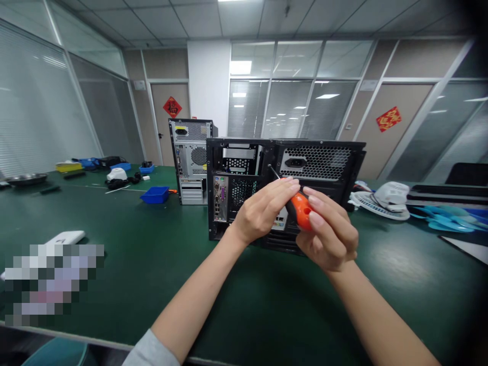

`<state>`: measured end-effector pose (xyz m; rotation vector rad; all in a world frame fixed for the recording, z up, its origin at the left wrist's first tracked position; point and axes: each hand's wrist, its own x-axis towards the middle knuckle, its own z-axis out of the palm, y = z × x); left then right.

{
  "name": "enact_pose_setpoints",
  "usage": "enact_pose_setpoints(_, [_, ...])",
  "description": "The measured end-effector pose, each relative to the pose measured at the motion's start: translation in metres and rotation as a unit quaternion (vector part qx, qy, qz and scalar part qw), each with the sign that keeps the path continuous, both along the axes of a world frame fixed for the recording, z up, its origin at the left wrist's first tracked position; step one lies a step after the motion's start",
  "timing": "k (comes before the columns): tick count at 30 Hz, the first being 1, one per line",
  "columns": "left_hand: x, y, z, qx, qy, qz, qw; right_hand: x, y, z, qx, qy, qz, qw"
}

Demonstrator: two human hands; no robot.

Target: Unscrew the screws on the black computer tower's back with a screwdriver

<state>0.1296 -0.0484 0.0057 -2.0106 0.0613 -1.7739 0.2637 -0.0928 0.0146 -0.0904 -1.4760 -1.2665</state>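
Observation:
A black computer case (pixel 324 152) stands upright on the green table (pixel 152 264) with its rear panel facing me. Both hands are raised in front of that panel around a screwdriver (pixel 300 209) with an orange and black handle. My right hand (pixel 328 234) is wrapped round the handle. My left hand (pixel 265 208) pinches the screwdriver where handle meets shaft. The thin metal shaft points up and left, and its tip (pixel 269 166) sits at the case's rear panel beside the power supply grille.
A second, grey computer case (pixel 189 157) stands behind the black one. A blue bin (pixel 155 194) lies left of it, with more bins and tools further back left. A white fan and blue parts (pixel 385 199) lie at the right. A white device (pixel 65 237) rests near left.

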Motion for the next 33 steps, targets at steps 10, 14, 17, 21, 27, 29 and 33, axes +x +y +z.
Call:
enact_pose_setpoints(10, [-0.002, -0.004, 0.004, 0.035, -0.103, 0.054, 0.993, -0.002, -0.009, 0.008, -0.001, 0.02, -0.01, 1.0])
enact_pose_setpoints(14, [-0.003, -0.004, 0.004, 0.044, -0.114, 0.065, 0.99, -0.001, -0.009, 0.008, 0.0, 0.012, -0.004, 1.0])
enact_pose_setpoints(17, [-0.003, -0.003, 0.002, 0.045, -0.113, 0.062, 0.991, -0.002, -0.009, 0.007, -0.005, 0.023, -0.007, 1.0])
enact_pose_setpoints(21, [-0.001, -0.001, 0.001, 0.047, -0.115, 0.051, 0.991, -0.004, -0.013, 0.008, -0.012, 0.027, -0.009, 1.0])
enact_pose_setpoints(27, [0.001, -0.006, 0.004, 0.049, -0.123, 0.043, 0.99, -0.007, -0.016, 0.007, -0.023, 0.039, -0.011, 0.999])
enact_pose_setpoints(29, [0.002, -0.01, 0.005, 0.041, -0.129, 0.033, 0.99, -0.008, -0.017, 0.007, -0.018, 0.042, -0.011, 0.999])
enact_pose_setpoints(33, [0.008, -0.017, 0.005, 0.019, -0.147, 0.002, 0.989, -0.007, -0.018, 0.007, -0.011, 0.052, -0.018, 0.998])
